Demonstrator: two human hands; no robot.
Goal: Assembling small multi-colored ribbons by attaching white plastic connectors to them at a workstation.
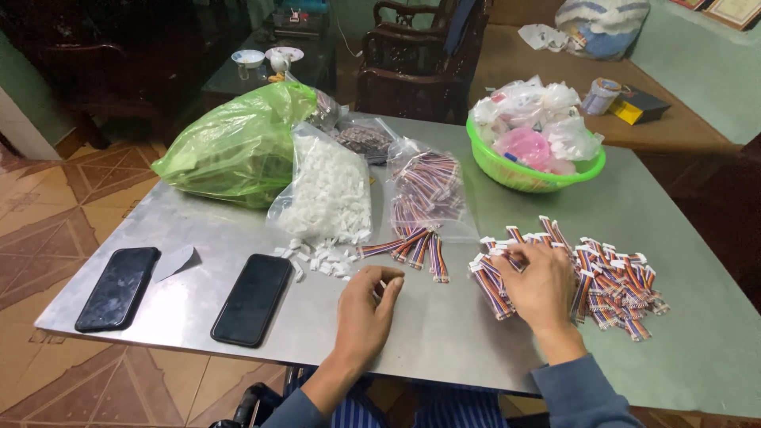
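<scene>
- Right hand [541, 287] grip spread flat on rainbow-striped cable pile [614, 285]; left hand [366, 305] pinching a tiny white connector [384, 284]
- Shiny metal desk [444, 325], tiled floor [47, 214] on the left

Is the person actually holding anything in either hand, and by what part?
The left hand pinches something small and white at its fingertips; what it is cannot be told. The right hand rests on the pile of striped cables, lifting none.
</scene>
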